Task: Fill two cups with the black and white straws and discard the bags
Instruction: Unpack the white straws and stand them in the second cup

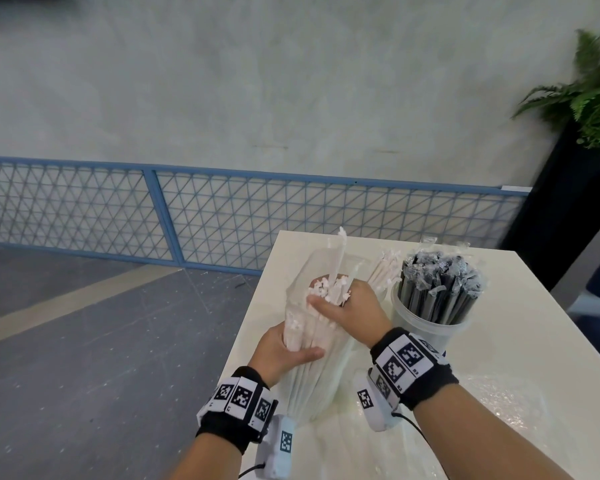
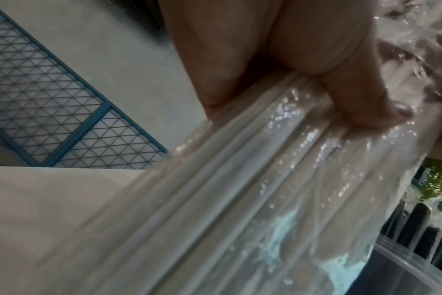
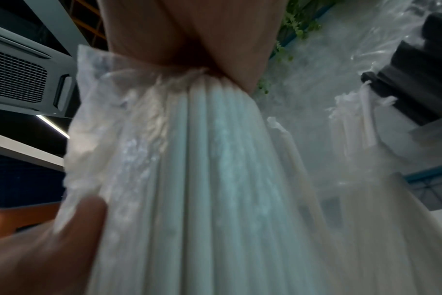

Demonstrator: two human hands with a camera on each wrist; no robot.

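Straws, white ones (image 1: pixel 321 296), stand nearly upright in a clear bag (image 1: pixel 312 386) at the near left corner of the table (image 1: pixel 520 341), tips up and leaning slightly away from the person. The bag's foot is hidden behind the left wrist, and both wrist views are blurred. The left hand (image 1: pixel 284 355) wraps around the bag's middle, thumb across the front. The right hand (image 1: pixel 347 310) clasps the straw tops. Behind it, a second white bunch (image 1: pixel 383 268) shows only partly; what holds it is hidden. To the right, black straws (image 1: pixel 437 285) stand in a clear cup (image 1: pixel 426 327).
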